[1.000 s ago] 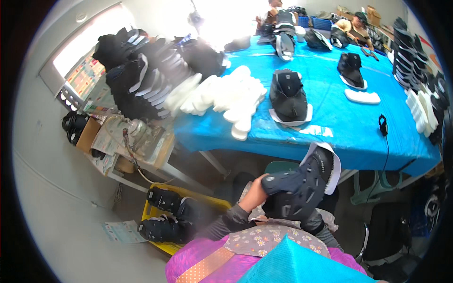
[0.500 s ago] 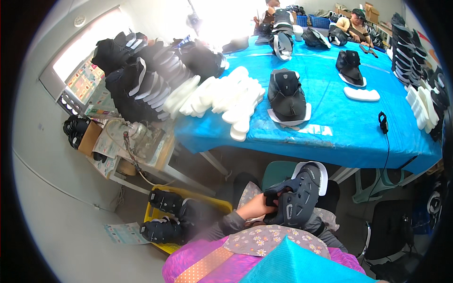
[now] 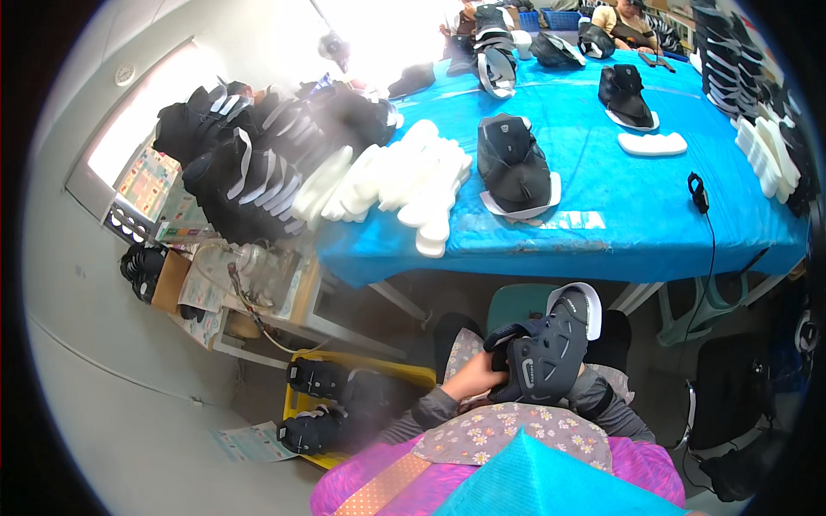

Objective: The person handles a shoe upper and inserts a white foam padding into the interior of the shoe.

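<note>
- Nearest to me, my left hand (image 3: 471,376) grips the dark shoe upper (image 3: 544,351) at its left side, low over my lap and below the table edge; the grip is clenched on it.
- My right hand is hidden behind the upper; only the grey sleeve (image 3: 602,402) shows, so I cannot tell the state of that grip.
- The upper stands tilted, its white-lined insole face (image 3: 583,303) turned up and away from me.
- Just behind it I note a green stool seat (image 3: 516,303) under the table.
- On the floor to my left, a yellow crate (image 3: 361,371) holds more dark uppers (image 3: 318,378).
- The blue table (image 3: 619,215) lies beyond; on it, nearest me, one dark upper on a white sole piece (image 3: 514,168).
- To its left, a heap of white foam insoles (image 3: 404,181), touching a pile of black uppers with white strips (image 3: 258,163).
- Further along I see a second upper (image 3: 626,95) and a loose white insole (image 3: 652,143) just beside it.
- At the far end, other people (image 3: 619,19) sit at work.
</note>
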`<state>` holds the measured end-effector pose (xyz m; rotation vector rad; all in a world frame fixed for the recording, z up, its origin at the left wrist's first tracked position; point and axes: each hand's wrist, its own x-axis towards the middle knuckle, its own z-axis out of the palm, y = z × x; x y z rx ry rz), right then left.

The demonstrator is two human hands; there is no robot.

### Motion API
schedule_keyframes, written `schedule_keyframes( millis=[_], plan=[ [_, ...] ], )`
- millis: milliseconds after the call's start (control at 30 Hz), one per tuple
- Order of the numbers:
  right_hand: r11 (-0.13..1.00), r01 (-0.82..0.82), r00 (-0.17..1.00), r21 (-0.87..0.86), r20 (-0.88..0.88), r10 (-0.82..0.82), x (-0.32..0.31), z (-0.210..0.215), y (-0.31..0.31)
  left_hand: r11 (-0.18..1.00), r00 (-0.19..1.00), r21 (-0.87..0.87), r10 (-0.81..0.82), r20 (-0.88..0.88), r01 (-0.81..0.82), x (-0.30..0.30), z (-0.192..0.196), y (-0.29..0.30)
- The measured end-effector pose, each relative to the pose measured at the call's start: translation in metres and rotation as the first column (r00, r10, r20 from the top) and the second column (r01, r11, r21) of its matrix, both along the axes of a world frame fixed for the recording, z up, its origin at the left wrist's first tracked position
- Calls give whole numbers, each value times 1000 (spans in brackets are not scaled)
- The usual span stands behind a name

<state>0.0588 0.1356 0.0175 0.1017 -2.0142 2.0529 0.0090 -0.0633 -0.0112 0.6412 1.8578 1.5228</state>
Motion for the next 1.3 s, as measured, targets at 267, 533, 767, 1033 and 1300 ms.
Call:
schedule_keyframes(
  millis=[267,533,767,1033,1300],
  plan=[
    [1000,16,1000,2,21,-16,9,1,10,1000,999,-12,-3,-42,2,5,9,-4],
    [998,60,998,3,17,-60,10,3,13,1000,995,-17,-11,-96,10,6,12,-1],
    [995,96,995,1,2,-96,13,3,10,997,994,80,15,105,-24,10,-3,-1],
    [983,183,983,8,-13,-182,20,-2,13,995,998,79,58,-28,-56,14,2,2],
    [701,640,760,315,-399,-513,8,-13,2,972,956,165,202,-214,-168,-24,-29,-12]
  ],
)
